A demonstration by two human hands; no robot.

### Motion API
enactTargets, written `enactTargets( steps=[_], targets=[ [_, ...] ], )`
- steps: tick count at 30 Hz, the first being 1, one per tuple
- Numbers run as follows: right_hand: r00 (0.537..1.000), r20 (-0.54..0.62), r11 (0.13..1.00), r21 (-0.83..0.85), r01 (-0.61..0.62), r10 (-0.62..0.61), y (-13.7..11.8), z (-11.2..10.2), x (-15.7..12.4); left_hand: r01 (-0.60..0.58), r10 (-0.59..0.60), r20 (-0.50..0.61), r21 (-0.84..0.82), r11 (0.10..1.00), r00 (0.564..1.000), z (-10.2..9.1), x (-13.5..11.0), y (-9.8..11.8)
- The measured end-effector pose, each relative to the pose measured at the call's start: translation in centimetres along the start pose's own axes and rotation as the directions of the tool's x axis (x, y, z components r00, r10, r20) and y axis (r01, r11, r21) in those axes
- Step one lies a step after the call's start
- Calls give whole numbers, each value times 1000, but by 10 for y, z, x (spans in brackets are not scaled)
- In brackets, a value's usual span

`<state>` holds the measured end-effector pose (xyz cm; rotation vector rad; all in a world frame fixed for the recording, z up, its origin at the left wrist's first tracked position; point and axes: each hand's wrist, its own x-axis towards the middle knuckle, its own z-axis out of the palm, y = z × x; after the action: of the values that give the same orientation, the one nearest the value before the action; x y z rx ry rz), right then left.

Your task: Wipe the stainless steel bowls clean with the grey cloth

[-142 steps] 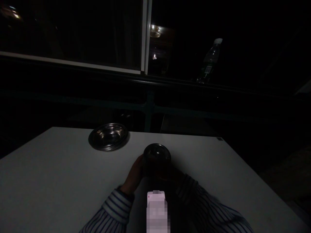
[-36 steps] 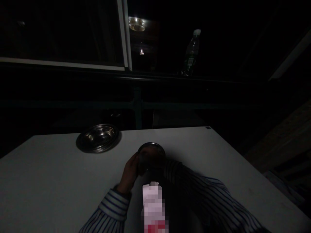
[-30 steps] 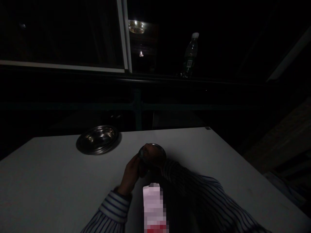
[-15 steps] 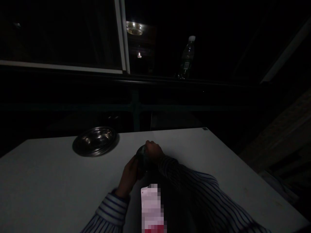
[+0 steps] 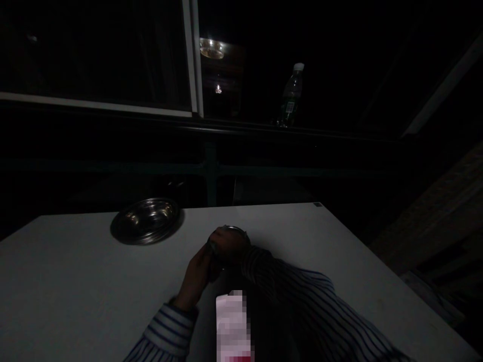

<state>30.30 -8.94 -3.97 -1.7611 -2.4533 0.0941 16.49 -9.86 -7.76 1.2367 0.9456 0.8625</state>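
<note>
Gripping dark round cup (image 5: 238, 230): left hand (image 5: 196, 274) wraps side, right hand (image 5: 227, 244) clasps top.

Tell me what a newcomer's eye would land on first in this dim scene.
The pale table stands out of the dark. At its near middle two hands meet on a dark cup: the left hand at its side, the right hand over its top. A shiny metal bowl sits near the table's far edge, left of the hands, and a clear plastic bottle stands upright on the ledge behind.
</note>
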Motion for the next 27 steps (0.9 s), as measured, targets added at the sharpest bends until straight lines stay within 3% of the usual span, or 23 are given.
enactTargets(
  steps=[5,9,14,22,27],
  targets=[
    [991,-11,974,-184,-135,136,10,-6,-1,-69,69,-5,36,997,998,-3,2,1],
    [999,44,976,-216,2,8,6,-7,3,-50,50,5,82,995,999,-3,2,4],
    [978,110,947,-252,199,-176,0,-10,10,-48,47,31,21,999,998,-6,-1,4],
    [989,118,933,-338,123,-88,15,-17,9,-46,46,37,7,999,998,-5,0,3],
    [955,166,908,-305,287,-246,-5,-10,15,-23,23,-1,-1,1000,1000,-8,3,2]
  ],
)
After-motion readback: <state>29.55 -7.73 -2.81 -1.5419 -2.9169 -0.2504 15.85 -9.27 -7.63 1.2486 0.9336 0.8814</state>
